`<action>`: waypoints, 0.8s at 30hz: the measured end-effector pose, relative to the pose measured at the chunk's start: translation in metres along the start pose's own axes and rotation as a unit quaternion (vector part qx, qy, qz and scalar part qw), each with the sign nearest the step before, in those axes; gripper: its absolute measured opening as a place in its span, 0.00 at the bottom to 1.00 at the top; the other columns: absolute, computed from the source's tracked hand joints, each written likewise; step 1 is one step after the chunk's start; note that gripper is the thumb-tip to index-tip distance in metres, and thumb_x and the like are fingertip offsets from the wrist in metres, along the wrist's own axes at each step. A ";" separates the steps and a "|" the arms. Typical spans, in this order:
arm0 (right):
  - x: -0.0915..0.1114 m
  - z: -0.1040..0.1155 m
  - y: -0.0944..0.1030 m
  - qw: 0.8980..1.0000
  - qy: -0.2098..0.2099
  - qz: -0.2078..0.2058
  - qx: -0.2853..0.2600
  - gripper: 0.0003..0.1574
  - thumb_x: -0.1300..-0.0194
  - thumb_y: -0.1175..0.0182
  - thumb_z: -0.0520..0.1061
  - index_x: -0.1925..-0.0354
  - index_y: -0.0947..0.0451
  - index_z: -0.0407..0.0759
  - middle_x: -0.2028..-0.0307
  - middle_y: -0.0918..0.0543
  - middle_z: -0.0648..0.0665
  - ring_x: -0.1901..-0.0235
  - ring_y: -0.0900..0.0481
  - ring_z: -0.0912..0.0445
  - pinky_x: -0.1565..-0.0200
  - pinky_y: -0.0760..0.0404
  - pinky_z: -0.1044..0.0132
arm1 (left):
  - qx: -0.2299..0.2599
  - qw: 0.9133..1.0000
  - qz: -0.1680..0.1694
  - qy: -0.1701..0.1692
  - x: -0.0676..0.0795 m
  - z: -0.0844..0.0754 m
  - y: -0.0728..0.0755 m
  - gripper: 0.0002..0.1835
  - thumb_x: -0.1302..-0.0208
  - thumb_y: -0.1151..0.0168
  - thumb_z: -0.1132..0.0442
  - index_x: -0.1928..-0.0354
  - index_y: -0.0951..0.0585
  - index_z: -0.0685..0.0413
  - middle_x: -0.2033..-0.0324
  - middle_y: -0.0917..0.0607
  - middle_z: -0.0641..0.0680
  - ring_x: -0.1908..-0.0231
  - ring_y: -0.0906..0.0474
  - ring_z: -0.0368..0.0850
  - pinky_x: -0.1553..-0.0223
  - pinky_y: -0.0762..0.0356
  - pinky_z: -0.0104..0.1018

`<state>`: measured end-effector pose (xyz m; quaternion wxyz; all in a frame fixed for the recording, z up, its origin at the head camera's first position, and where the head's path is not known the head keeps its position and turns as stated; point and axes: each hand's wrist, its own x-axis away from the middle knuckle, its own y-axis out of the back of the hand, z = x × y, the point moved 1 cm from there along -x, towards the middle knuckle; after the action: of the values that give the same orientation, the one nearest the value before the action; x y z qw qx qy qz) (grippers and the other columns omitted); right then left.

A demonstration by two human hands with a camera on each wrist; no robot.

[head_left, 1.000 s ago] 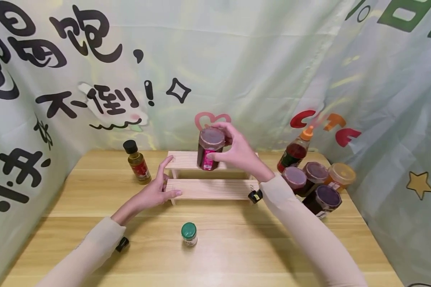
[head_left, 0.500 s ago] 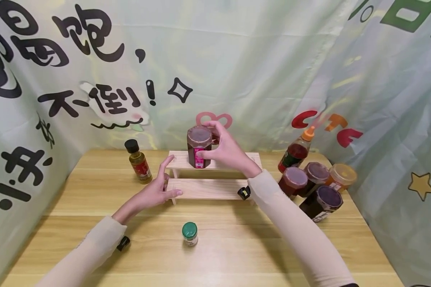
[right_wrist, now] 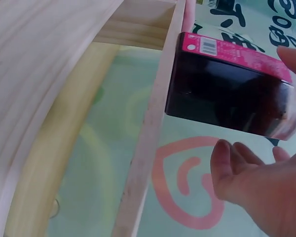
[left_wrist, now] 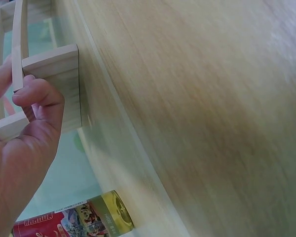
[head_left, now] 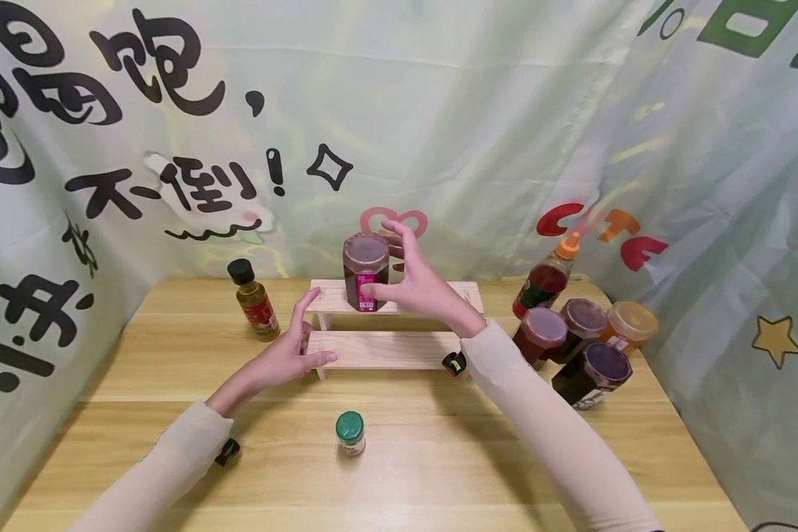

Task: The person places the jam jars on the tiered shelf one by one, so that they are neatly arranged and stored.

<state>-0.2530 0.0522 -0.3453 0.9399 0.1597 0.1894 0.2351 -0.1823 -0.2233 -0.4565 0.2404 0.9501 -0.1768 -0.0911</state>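
A two-step wooden rack (head_left: 399,350) stands mid-table in the head view. Its left end is held by my left hand (head_left: 281,362); the left wrist view shows curled fingers (left_wrist: 42,96) around the wood. On the upper step a dark hexagonal jar (head_left: 366,260) with a pink label sits upright, left of the step's middle. Beside it is my right hand (head_left: 424,284), fingers spread and thumb at the label. In the right wrist view, a gap shows between the jar (right_wrist: 227,91) and the fingertips (right_wrist: 221,153).
Left of the rack stands a black-capped sauce bottle (head_left: 257,304). A green-lidded shaker (head_left: 351,434) is in front. To the right cluster an orange-tipped squeeze bottle (head_left: 545,281), an amber jar (head_left: 630,325) and several dark jars (head_left: 592,375). A printed curtain (head_left: 479,133) hangs behind.
The jar has moved left along the upper step. My right hand moved with it, then its fingers spread away from the jar. The left hand has kept its hold on the rack.
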 end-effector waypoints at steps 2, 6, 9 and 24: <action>0.005 0.003 0.002 1.000 0.001 -0.008 -0.003 0.66 0.36 0.21 0.43 0.15 0.51 0.47 0.22 0.34 0.41 0.27 0.32 0.44 0.30 0.31 0.41 | -0.001 1.000 0.001 0.004 0.000 0.000 0.000 0.64 0.28 0.23 0.62 0.12 0.65 0.31 0.73 0.31 0.54 0.74 0.34 0.47 0.75 0.32 0.35; 0.019 0.008 0.010 1.000 0.000 -0.025 0.003 0.59 0.32 0.23 0.48 0.16 0.47 0.49 0.22 0.33 0.44 0.25 0.33 0.49 0.29 0.31 0.44 | -0.002 1.000 0.003 0.010 0.000 0.002 -0.001 0.64 0.28 0.24 0.61 0.12 0.65 0.29 0.72 0.31 0.54 0.73 0.34 0.47 0.74 0.31 0.35; 0.030 0.013 0.016 0.999 -0.004 -0.041 0.008 0.53 0.29 0.25 0.48 0.18 0.44 0.47 0.23 0.31 0.45 0.24 0.32 0.50 0.28 0.31 0.43 | -0.001 1.000 0.003 0.012 -0.001 0.003 -0.001 0.64 0.28 0.24 0.61 0.12 0.65 0.27 0.72 0.31 0.54 0.73 0.33 0.48 0.74 0.31 0.36; 0.100 0.030 0.066 0.995 -0.018 -0.102 0.006 0.42 0.22 0.31 0.47 0.20 0.39 0.49 0.27 0.28 0.48 0.27 0.29 0.53 0.28 0.33 0.45 | 0.012 1.000 0.001 0.001 0.000 -0.001 -0.001 0.64 0.28 0.24 0.64 0.12 0.64 0.34 0.72 0.32 0.55 0.72 0.35 0.48 0.74 0.33 0.36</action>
<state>-0.1836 0.1513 -0.3215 0.9612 0.1496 0.1892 0.1338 -0.1818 -0.2219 -0.4563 0.2293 0.9528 -0.1787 -0.0877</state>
